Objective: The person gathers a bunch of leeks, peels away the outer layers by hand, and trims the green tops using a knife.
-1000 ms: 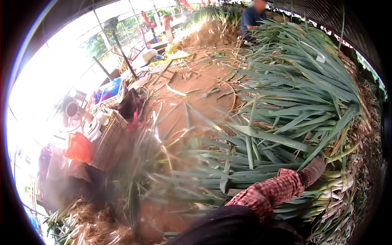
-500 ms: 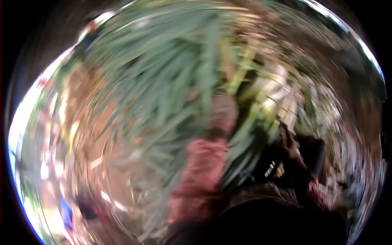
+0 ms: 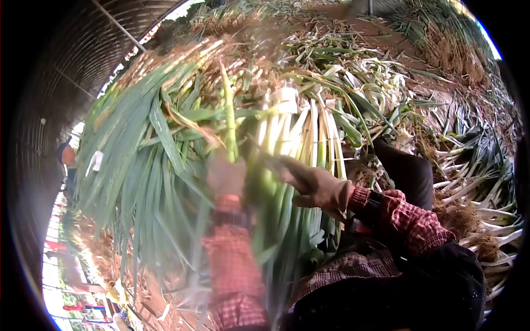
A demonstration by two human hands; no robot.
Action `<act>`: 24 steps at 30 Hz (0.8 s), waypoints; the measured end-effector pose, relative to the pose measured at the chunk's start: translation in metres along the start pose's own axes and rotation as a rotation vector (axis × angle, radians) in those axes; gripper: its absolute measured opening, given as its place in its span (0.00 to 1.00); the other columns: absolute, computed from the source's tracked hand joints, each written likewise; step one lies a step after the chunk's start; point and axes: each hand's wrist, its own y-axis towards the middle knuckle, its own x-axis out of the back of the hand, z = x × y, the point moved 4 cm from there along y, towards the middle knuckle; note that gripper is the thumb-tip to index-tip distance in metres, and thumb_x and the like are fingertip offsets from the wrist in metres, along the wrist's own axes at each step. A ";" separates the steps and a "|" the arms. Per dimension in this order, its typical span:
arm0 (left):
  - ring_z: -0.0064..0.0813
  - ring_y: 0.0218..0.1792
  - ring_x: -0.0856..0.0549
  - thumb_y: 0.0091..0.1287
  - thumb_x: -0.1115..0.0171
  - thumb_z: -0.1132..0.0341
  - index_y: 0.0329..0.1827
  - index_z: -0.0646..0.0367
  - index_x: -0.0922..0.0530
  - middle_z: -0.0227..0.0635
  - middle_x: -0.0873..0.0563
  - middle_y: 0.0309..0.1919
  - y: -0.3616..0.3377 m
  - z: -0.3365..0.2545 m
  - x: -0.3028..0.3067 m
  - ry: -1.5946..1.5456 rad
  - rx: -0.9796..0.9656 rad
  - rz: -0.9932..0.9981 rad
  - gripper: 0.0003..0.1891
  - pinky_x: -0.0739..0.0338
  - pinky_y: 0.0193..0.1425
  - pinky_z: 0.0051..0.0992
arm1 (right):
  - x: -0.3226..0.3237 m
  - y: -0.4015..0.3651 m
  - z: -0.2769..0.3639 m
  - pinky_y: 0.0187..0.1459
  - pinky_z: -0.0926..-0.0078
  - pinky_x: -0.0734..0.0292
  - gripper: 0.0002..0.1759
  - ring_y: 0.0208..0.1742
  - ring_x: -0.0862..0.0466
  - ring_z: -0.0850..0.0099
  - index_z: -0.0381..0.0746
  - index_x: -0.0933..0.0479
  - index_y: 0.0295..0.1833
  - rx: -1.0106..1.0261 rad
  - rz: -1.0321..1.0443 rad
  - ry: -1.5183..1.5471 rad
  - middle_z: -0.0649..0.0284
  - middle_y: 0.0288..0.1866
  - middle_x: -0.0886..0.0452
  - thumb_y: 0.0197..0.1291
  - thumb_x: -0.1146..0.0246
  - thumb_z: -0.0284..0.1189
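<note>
My left hand (image 3: 225, 175), gloved and smeared by motion, is closed round a green onion (image 3: 228, 110) whose pale green stalk stands up above the fist. To its right, my gloved right hand (image 3: 317, 186) reaches leftward across a bunch of peeled green onions (image 3: 301, 132). Its fingers are stretched out, with blurred tips, over the bunch's green part. White stems of this bunch point away from me and long leaves hang toward me. On the left, beside my left hand, lies a big heap of unpeeled green onions (image 3: 143, 143) with drooping leaves.
Stripped leaves and peelings (image 3: 359, 83) lie in a pile behind the bunch. More green onions with roots (image 3: 486, 220) are spread on the right, past my knee (image 3: 411, 171). Another stack (image 3: 441, 44) stands at the back right. A curved tunnel wall (image 3: 66, 83) rises on the left.
The view has swung and become sharper. My right hand has come up from low beside my leg onto the peeled bunch. A green onion stalk now shows above my left hand.
</note>
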 end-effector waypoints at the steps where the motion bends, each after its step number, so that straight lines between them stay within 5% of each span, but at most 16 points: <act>1: 0.58 0.51 0.13 0.59 0.26 0.56 0.55 0.62 0.20 0.57 0.11 0.48 0.000 0.000 0.003 -0.016 0.031 0.043 0.25 0.19 0.55 0.47 | 0.002 0.013 0.000 0.68 0.59 0.22 0.54 0.67 0.18 0.51 0.42 0.51 0.86 -0.017 -0.042 0.005 0.45 0.68 0.21 0.56 0.30 0.30; 4: 0.55 0.49 0.12 0.58 0.25 0.55 0.55 0.63 0.20 0.56 0.11 0.45 -0.005 0.011 -0.003 -0.068 0.123 0.103 0.27 0.19 0.54 0.44 | 0.010 0.055 -0.010 0.61 0.59 0.19 0.53 0.60 0.14 0.50 0.38 0.49 0.85 -0.104 -0.014 0.049 0.42 0.60 0.16 0.57 0.29 0.33; 7: 0.58 0.56 0.14 0.57 0.28 0.57 0.68 0.58 0.23 0.57 0.13 0.54 0.002 0.016 -0.001 -0.126 0.152 0.260 0.34 0.20 0.61 0.48 | 0.005 0.106 -0.042 0.58 0.60 0.18 0.53 0.57 0.13 0.50 0.38 0.47 0.84 0.050 -0.078 -0.036 0.41 0.58 0.15 0.56 0.29 0.33; 11: 0.54 0.53 0.12 0.55 0.28 0.59 0.66 0.65 0.22 0.57 0.12 0.52 0.011 0.042 -0.027 -0.400 0.085 0.301 0.34 0.19 0.59 0.43 | 0.013 0.178 -0.064 0.59 0.65 0.16 0.51 0.57 0.13 0.59 0.43 0.47 0.85 -0.130 -0.194 0.022 0.50 0.55 0.15 0.59 0.30 0.31; 15: 0.38 0.48 0.12 0.63 0.31 0.64 0.68 0.63 0.24 0.45 0.12 0.53 0.018 0.060 -0.043 -0.772 0.206 0.485 0.29 0.18 0.53 0.37 | 0.030 0.146 -0.032 0.63 0.63 0.17 0.53 0.63 0.15 0.57 0.41 0.51 0.87 -0.210 -0.121 0.111 0.47 0.64 0.18 0.59 0.32 0.28; 17: 0.28 0.41 0.16 0.65 0.35 0.70 0.65 0.61 0.23 0.36 0.14 0.46 0.018 0.060 -0.041 -0.860 0.350 0.538 0.23 0.21 0.44 0.29 | 0.023 0.122 -0.037 0.71 0.58 0.23 0.59 0.73 0.22 0.51 0.40 0.60 0.88 -0.035 -0.041 -0.015 0.42 0.81 0.33 0.58 0.31 0.32; 24: 0.23 0.33 0.19 0.71 0.39 0.66 0.64 0.57 0.22 0.30 0.18 0.37 -0.001 0.057 -0.028 -0.901 0.395 0.609 0.18 0.25 0.34 0.24 | 0.053 0.193 -0.029 0.72 0.60 0.24 0.54 0.68 0.18 0.53 0.38 0.51 0.87 -0.210 -0.141 0.068 0.48 0.68 0.19 0.60 0.30 0.33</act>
